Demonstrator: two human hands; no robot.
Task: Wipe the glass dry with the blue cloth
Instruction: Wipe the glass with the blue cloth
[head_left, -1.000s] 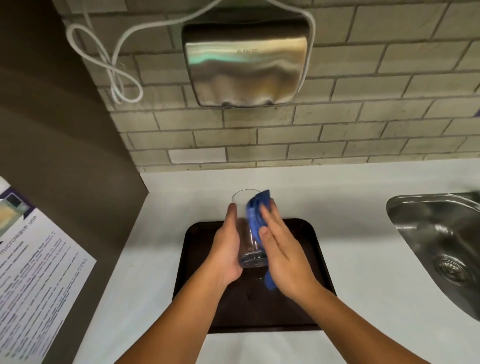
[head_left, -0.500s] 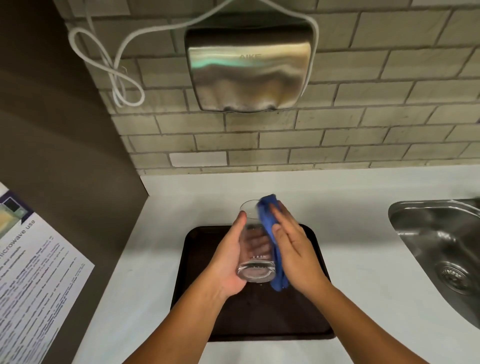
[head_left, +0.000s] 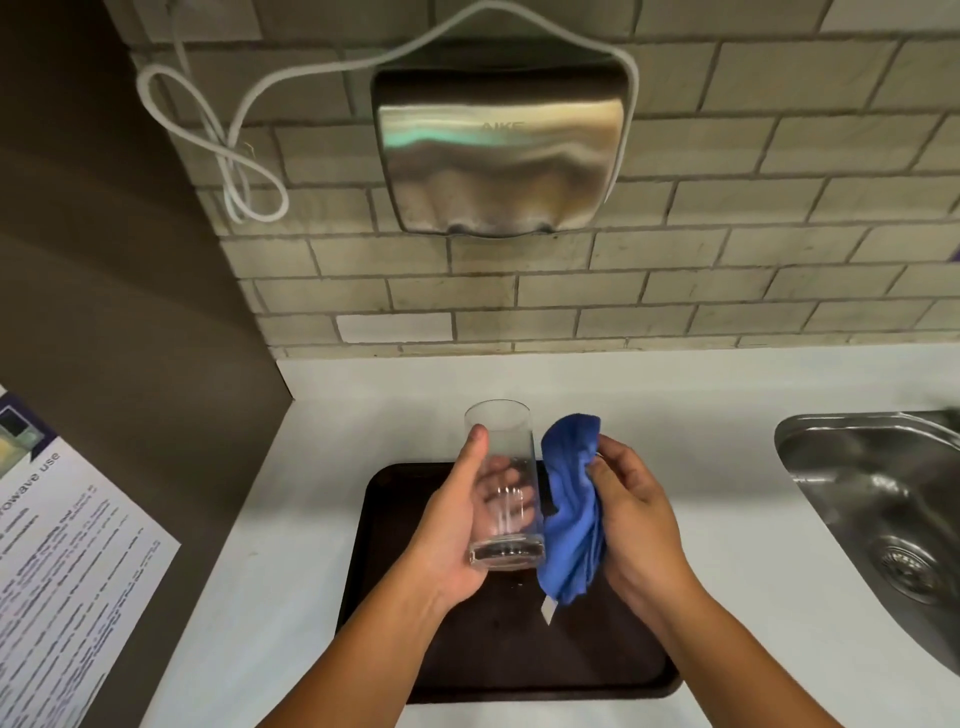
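Note:
My left hand (head_left: 457, 530) grips a tall clear glass (head_left: 503, 467) from its left side and back, holding it tilted away from me above a dark brown tray (head_left: 519, 665). Its fingers show through the glass wall. My right hand (head_left: 631, 514) holds a bunched blue cloth (head_left: 571, 509) just to the right of the glass. The cloth lies against the glass near its base and stands slightly apart from the rim. A small white tag hangs from the bottom of the cloth.
The tray lies on a white counter (head_left: 322, 519). A steel sink (head_left: 883, 519) is at the right. A metal hand dryer (head_left: 498, 150) with a looped white cable hangs on the brick wall. A brown side panel with a printed notice (head_left: 62, 571) is at the left.
My right hand with the cloth has come off the side of the glass and moved to the right. The glass stays in my left hand over the tray.

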